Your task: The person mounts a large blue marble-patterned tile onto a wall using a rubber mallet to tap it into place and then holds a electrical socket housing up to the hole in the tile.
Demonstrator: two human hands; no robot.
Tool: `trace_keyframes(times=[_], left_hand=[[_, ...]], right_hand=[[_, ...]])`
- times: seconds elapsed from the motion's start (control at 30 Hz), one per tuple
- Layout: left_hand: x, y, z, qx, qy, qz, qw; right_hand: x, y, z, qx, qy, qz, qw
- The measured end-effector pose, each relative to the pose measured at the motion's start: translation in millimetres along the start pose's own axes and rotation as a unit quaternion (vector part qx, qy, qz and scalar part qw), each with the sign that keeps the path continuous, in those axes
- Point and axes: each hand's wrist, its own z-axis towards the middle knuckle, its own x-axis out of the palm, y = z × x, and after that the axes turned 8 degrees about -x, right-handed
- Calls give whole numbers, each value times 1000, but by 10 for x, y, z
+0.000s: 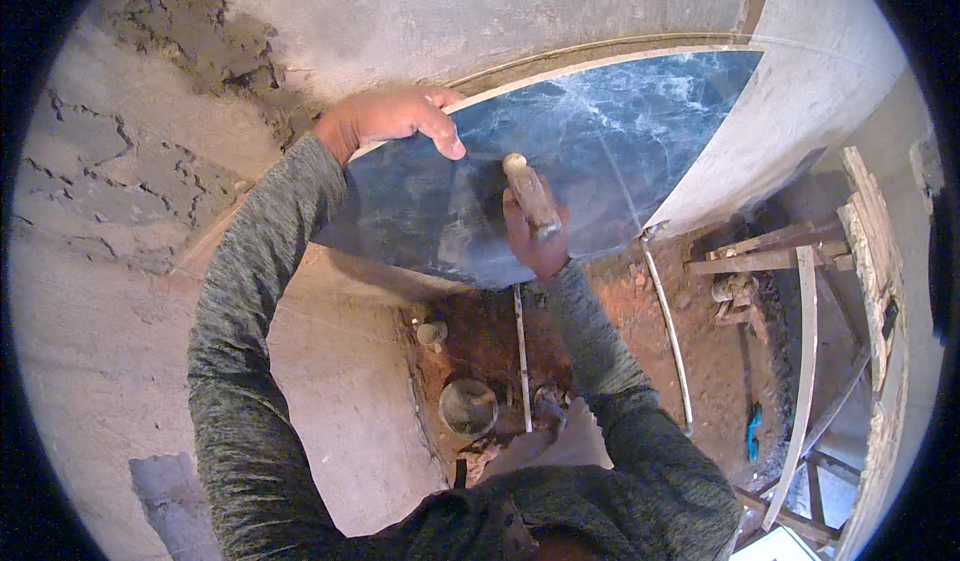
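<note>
A large dark blue-green tile (590,131) with white marbling and a glossy face stands against the wall in front of me. My left hand (395,123) curls over its top edge near the left corner, thumb on the face and the other fingers mostly out of sight behind. In front of the tile's lower middle, my right hand (535,236) is closed round a short tool (535,201) with a pale round end and a worn brownish body. The tool's round end points toward the tile's face; whether it touches cannot be made out.
Rough wet mortar (205,46) covers part of the wall at upper left. Below are a bucket (468,408), a white pipe (668,336) and another upright pipe (522,361) over reddish ground. Wooden planks (805,361) stand at right, with a teal-handled object (753,431) near them.
</note>
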Motion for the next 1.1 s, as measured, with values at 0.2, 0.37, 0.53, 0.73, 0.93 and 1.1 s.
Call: trace_keyframes(times=[0.2,0.37,0.53,0.73,0.93,1.1], left_hand=[[1,-13,20,5,-27,62,998],[-2,39,9,-7,-20,22,1000],[7,18,35,11,-20,42,999],[-5,-3,2,-3,-27,42,999],[-27,21,35,12,-40,74,996],[14,-21,-10,5,-17,32,999]], right_hand=[[-28,-118,-66,30,26,50,998],[4,-41,10,18,-5,46,999],[-43,-76,-5,42,27,45,998],[-16,-38,-16,-9,-1,20,1000],[-37,-50,8,63,11,58,996],[-50,-21,21,-15,33,-25,999]])
